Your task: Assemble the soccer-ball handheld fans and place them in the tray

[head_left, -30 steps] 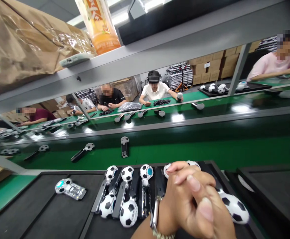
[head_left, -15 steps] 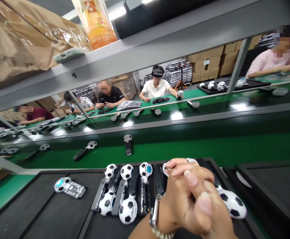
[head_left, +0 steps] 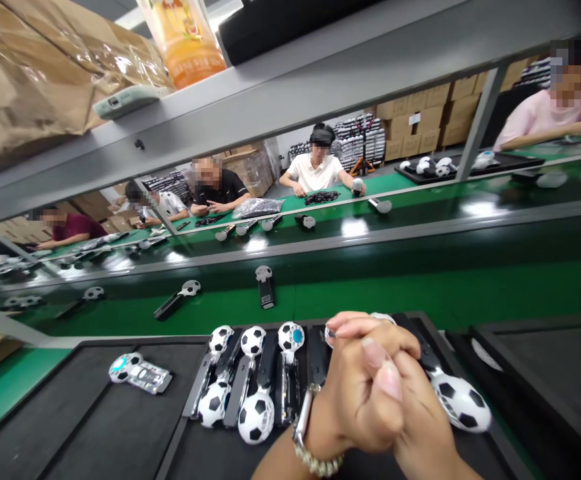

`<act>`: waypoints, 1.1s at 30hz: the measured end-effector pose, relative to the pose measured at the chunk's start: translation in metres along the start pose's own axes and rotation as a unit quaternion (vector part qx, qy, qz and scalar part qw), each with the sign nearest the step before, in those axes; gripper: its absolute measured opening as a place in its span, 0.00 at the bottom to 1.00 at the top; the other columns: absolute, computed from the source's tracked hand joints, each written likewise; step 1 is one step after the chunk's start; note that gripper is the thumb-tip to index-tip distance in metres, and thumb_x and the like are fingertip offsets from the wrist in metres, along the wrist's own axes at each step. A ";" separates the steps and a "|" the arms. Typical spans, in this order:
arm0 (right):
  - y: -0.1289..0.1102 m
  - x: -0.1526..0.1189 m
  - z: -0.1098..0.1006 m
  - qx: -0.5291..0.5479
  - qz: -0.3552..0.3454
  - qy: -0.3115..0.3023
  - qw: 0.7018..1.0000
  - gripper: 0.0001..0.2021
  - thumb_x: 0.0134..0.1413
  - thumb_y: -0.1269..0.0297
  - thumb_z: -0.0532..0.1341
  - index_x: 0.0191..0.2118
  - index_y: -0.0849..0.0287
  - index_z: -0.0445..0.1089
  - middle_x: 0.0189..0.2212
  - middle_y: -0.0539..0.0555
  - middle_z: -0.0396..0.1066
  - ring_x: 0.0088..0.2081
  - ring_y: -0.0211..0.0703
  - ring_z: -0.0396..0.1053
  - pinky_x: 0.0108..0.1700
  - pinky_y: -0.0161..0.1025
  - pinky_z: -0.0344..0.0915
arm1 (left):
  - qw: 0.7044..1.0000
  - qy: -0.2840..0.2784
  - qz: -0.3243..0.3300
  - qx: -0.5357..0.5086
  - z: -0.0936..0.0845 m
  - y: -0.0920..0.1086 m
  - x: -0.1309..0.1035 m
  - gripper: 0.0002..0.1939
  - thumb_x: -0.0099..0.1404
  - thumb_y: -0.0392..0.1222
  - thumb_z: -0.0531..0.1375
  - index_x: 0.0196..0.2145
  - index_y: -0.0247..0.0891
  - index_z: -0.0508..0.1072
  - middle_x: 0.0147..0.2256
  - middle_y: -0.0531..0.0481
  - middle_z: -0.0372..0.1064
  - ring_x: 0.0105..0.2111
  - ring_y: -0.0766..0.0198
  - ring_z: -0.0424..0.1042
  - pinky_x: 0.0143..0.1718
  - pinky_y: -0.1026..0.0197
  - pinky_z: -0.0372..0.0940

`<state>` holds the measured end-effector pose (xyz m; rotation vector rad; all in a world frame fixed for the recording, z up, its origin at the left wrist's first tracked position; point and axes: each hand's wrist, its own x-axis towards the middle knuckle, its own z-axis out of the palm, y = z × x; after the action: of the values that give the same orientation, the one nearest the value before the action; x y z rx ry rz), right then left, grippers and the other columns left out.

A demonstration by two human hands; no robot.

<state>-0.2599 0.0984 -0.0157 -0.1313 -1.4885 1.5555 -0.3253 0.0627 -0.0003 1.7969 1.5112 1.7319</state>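
My left hand point(head_left: 355, 393), with a watch and a beaded bracelet at its wrist, is clasped with my right hand point(head_left: 415, 413). The fingers of both are closed and interlaced, and no object shows between them. They hover over a black tray point(head_left: 195, 460) holding several handheld devices with football-patterned heads and slim handles. One football head point(head_left: 463, 403) lies just right of my right hand, while another device point(head_left: 290, 373), with a blue disc on its head, lies left of my left wrist. My hands partly hide the devices behind them. A device with its circuit board bare point(head_left: 140, 373) lies apart at the left.
Beyond the tray, several similar devices lie on the green conveyor belt point(head_left: 230, 303). A grey shelf beam point(head_left: 280, 87) crosses above, carrying an orange-labelled bag point(head_left: 190, 47) and a pale remote-like object point(head_left: 125, 100). Several co-workers sit across the line, one in a white shirt point(head_left: 318, 172).
My clasped hands have shifted slightly, with the thumbs moving a little left. The devices on the belt have slid slightly: the near ones right, the far ones left. The view has tilted a little.
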 end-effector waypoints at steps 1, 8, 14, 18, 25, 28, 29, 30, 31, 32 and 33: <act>0.001 0.000 0.000 0.001 0.002 0.000 1.000 0.09 0.64 0.59 0.52 0.39 0.53 0.68 0.41 0.54 0.70 0.46 0.43 0.69 0.46 0.39 0.70 | 1.000 0.002 0.002 -0.003 0.000 0.000 0.000 0.09 0.57 0.40 0.47 0.30 0.39 0.66 0.24 0.54 0.57 0.27 0.64 0.62 0.39 0.56 0.60; 0.001 0.000 0.000 0.003 0.007 -0.015 1.000 0.10 0.65 0.57 0.50 0.39 0.54 0.65 0.40 0.52 0.69 0.47 0.40 0.68 0.48 0.38 0.70 | 1.000 0.013 0.002 -0.009 0.002 0.000 0.002 0.08 0.55 0.40 0.48 0.28 0.38 0.66 0.24 0.53 0.57 0.25 0.64 0.61 0.36 0.56 0.60; 0.000 0.000 -0.001 -0.003 -0.002 -0.017 1.000 0.10 0.66 0.59 0.51 0.35 0.53 0.64 0.39 0.49 0.70 0.48 0.37 0.67 0.51 0.37 0.67 | 1.000 0.017 -0.004 -0.018 0.001 0.002 0.001 0.09 0.55 0.41 0.48 0.27 0.38 0.66 0.23 0.53 0.57 0.26 0.63 0.61 0.35 0.56 0.59; -0.002 0.001 0.002 -0.004 -0.014 -0.011 1.000 0.10 0.65 0.59 0.52 0.33 0.53 0.64 0.38 0.48 0.70 0.46 0.37 0.68 0.50 0.35 0.67 | 0.999 0.014 -0.021 -0.026 0.000 0.004 0.001 0.08 0.54 0.42 0.49 0.25 0.39 0.64 0.23 0.52 0.59 0.25 0.62 0.62 0.37 0.54 0.61; -0.001 -0.001 0.002 -0.053 -0.027 -0.001 0.998 0.10 0.65 0.61 0.51 0.40 0.50 0.69 0.40 0.48 0.71 0.45 0.35 0.70 0.47 0.30 0.69 | 0.996 0.025 -0.034 -0.077 0.000 0.003 -0.004 0.12 0.56 0.45 0.50 0.26 0.38 0.70 0.25 0.49 0.67 0.28 0.58 0.67 0.41 0.51 0.63; -0.001 -0.002 0.002 -0.074 -0.034 -0.002 0.997 0.10 0.64 0.63 0.51 0.41 0.51 0.69 0.41 0.50 0.71 0.46 0.36 0.70 0.46 0.30 0.70 | 0.994 0.021 -0.018 -0.109 -0.001 0.003 -0.003 0.15 0.59 0.46 0.50 0.27 0.37 0.73 0.25 0.48 0.68 0.27 0.57 0.67 0.39 0.51 0.63; -0.001 -0.002 0.002 -0.081 -0.038 -0.001 0.996 0.10 0.64 0.64 0.51 0.41 0.51 0.70 0.41 0.50 0.71 0.46 0.37 0.70 0.46 0.30 0.70 | 0.993 0.013 -0.012 -0.113 -0.002 0.003 -0.002 0.16 0.60 0.47 0.50 0.28 0.38 0.74 0.24 0.48 0.67 0.26 0.58 0.67 0.37 0.51 0.63; -0.002 -0.001 0.002 -0.086 -0.041 0.000 0.995 0.10 0.64 0.64 0.51 0.41 0.51 0.70 0.42 0.50 0.71 0.47 0.37 0.70 0.46 0.30 0.70 | 0.993 0.007 -0.008 -0.115 -0.002 0.003 -0.001 0.17 0.60 0.48 0.50 0.28 0.39 0.75 0.23 0.49 0.65 0.25 0.58 0.66 0.36 0.51 0.63; -0.003 -0.001 0.002 -0.089 -0.042 0.001 0.995 0.10 0.64 0.65 0.51 0.41 0.51 0.70 0.42 0.51 0.71 0.47 0.37 0.70 0.46 0.31 0.70 | 0.993 0.003 -0.006 -0.117 -0.003 0.004 0.000 0.17 0.61 0.48 0.50 0.27 0.40 0.75 0.22 0.49 0.64 0.25 0.59 0.66 0.35 0.51 0.63; -0.003 0.000 0.001 -0.091 -0.041 -0.002 0.995 0.10 0.63 0.65 0.51 0.41 0.51 0.70 0.43 0.51 0.71 0.47 0.38 0.70 0.46 0.31 0.71 | 0.993 0.003 -0.005 -0.118 -0.003 0.004 0.001 0.17 0.62 0.49 0.50 0.27 0.41 0.76 0.22 0.49 0.64 0.24 0.59 0.65 0.34 0.51 0.63; -0.004 0.000 0.000 -0.092 -0.040 -0.006 0.995 0.10 0.63 0.65 0.52 0.41 0.51 0.70 0.43 0.51 0.71 0.48 0.38 0.70 0.46 0.31 0.71 | 0.993 0.006 -0.002 -0.121 -0.003 0.004 0.001 0.17 0.62 0.49 0.50 0.27 0.42 0.76 0.21 0.49 0.64 0.24 0.58 0.65 0.34 0.51 0.63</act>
<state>-0.2582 0.0976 -0.0126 -0.1682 -1.6254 1.3560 -0.3260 0.0608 0.0039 1.6614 1.2450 1.8374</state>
